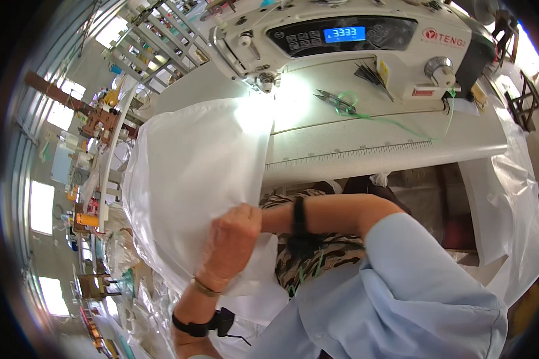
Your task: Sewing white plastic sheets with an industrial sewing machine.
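Observation:
A large white sheet of smooth, thin material (191,149) runs from beneath the needle area of a sewing machine (353,54) down toward my lap. My left hand (226,246) is closed on the sheet near its right edge, fingers curled in. From the right, my right forearm (329,214) reaches across to the same spot. My right hand is mostly hidden there against the left, so its fingers cannot be made out. The sheet's right edge lies along a straight line from the machine's needle to my hands.
Black-handled thread snips (335,102) and green thread (395,122) lie on the machine bed, by dark thin strips (371,78). A ruler scale (353,149) marks the table's front edge. White sheeting (509,197) hangs at right; clear plastic (123,251) bunches at left.

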`<state>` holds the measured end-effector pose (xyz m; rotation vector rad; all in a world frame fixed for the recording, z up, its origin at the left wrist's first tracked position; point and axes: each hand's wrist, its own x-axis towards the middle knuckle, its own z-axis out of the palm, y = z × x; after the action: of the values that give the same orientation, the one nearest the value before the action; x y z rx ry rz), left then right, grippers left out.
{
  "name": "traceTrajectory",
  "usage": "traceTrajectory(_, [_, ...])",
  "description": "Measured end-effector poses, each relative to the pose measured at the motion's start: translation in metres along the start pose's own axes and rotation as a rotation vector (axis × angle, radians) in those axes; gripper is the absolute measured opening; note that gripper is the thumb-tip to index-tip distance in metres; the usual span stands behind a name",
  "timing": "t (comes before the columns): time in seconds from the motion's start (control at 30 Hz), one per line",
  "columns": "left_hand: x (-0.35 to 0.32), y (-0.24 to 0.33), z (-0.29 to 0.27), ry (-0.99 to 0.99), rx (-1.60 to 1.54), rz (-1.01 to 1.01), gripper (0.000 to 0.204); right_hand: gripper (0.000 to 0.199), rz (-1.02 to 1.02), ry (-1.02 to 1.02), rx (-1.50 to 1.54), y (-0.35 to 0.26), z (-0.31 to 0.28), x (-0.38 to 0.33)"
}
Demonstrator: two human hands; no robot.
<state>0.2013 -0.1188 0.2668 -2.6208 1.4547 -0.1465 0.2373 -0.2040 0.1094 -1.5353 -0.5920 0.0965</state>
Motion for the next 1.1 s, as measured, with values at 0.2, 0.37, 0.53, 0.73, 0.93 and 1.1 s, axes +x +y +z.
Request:
traceTrajectory(0.2, [-0.025, 0.018, 0.061, 0.121, -0.097, -0.212, 0.01, 0.024, 0.244, -0.548, -0.516, -0.037, -0.06, -0.026])
traceTrajectory(0.37, [-0.026, 0.026, 0.071, 0.251, -0.244, -0.329, 0.01, 0.018, -0.158, -0.212, -1.261, -0.086, -0.157, 0.014])
traceTrajectory(0.53, [-0.026, 0.037, 0.075, 0.324, -0.351, -0.511, 0.013, 0.01, -0.242, -0.125, -1.241, -0.061, -0.208, 0.035])
traceTrajectory(0.73, [-0.028, 0.047, 0.062, 0.405, -0.585, -0.621, 0.024, 0.005, -0.257, -0.148, -1.195, -0.051, -0.214, 0.044])
traceTrajectory(0.93, [-0.029, 0.048, 0.062, 0.51, -0.702, -0.559, 0.043, 0.011, -0.215, -0.155, -1.198, -0.051, -0.214, 0.053])
traceTrajectory(1.1, [-0.03, 0.051, 0.07, 0.483, -0.645, -0.551, 0.04, 0.011, -0.147, -0.121, -1.229, -0.051, -0.203, 0.054])
